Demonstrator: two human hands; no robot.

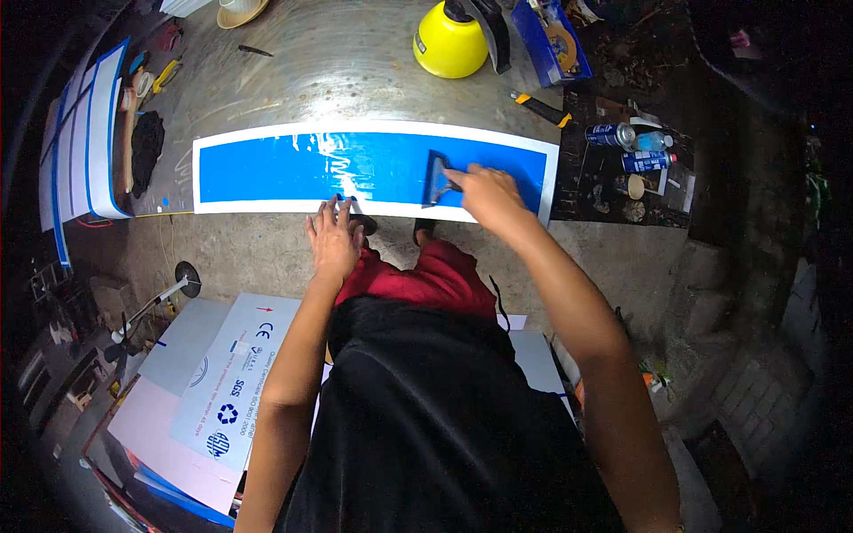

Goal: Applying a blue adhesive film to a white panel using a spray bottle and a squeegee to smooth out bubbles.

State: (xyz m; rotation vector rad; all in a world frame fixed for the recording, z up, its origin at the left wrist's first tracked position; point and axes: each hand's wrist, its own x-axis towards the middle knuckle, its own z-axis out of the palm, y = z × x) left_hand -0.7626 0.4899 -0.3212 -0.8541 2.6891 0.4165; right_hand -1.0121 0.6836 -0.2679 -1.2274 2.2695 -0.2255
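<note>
A long white panel (544, 210) lies across the near side of the metal table, its face covered by a glossy blue film (258, 174). My right hand (490, 197) is closed round the handle of a dark squeegee (435, 180). The squeegee's blade rests on the film, right of the middle. At the panel's near edge, left of the squeegee, my left hand (335, 240) has its fingers stretched out, the tips touching the white border. Light glares off wrinkles in the film near its middle.
Beyond the panel stand a yellow spray bottle (449, 43) and a blue bin (551, 44). A utility knife (542, 109) lies near cans (611, 134) on the right. Blue-edged white panels (84, 142) lean at left. Large printed sheets (235, 373) lie behind me at left.
</note>
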